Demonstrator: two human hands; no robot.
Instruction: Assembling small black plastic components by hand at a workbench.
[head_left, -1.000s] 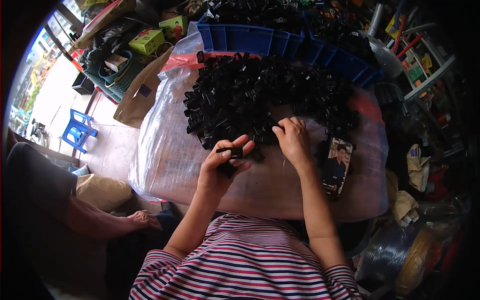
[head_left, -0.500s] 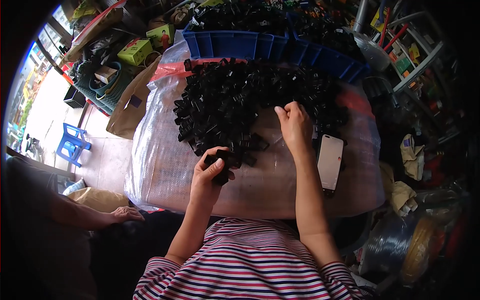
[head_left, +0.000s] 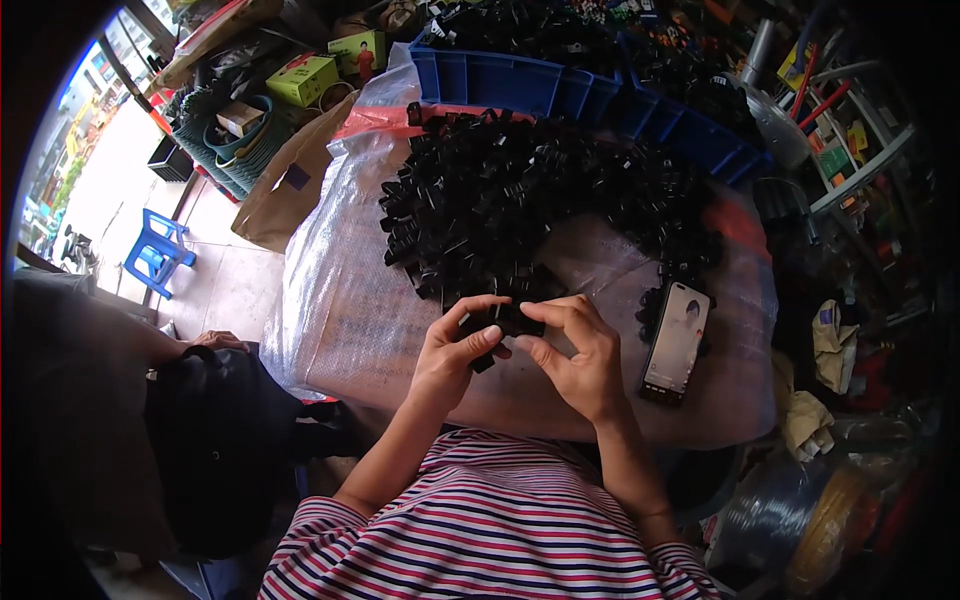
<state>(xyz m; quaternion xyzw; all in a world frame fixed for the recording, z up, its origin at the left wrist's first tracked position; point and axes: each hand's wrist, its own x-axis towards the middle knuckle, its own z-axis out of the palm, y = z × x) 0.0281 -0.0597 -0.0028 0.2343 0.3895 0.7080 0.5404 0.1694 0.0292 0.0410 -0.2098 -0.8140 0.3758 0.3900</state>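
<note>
Near the front of the covered work surface, both my hands meet at a small black plastic part (head_left: 512,320); its exact kind is too dark to make out. My left hand (head_left: 447,362) is closed around it, thumb on the near side. The thumb and forefinger of my right hand (head_left: 585,362) pinch its right end. Just beyond my fingers spreads a large heap of similar black plastic parts (head_left: 490,200). To the right of my right hand lies a phone (head_left: 676,340) with its screen lit.
Translucent plastic sheeting (head_left: 345,340) covers the surface. Blue bins (head_left: 510,82) filled with black parts stand along the far edge. At the left are another person's hand (head_left: 218,341), a black bag (head_left: 225,430) and a blue stool (head_left: 158,252). Spools (head_left: 770,510) sit at the lower right.
My right hand has come back from the heap toward me and now meets the left hand at the black part. The view has shifted slightly, and the phone screen shows a different picture.
</note>
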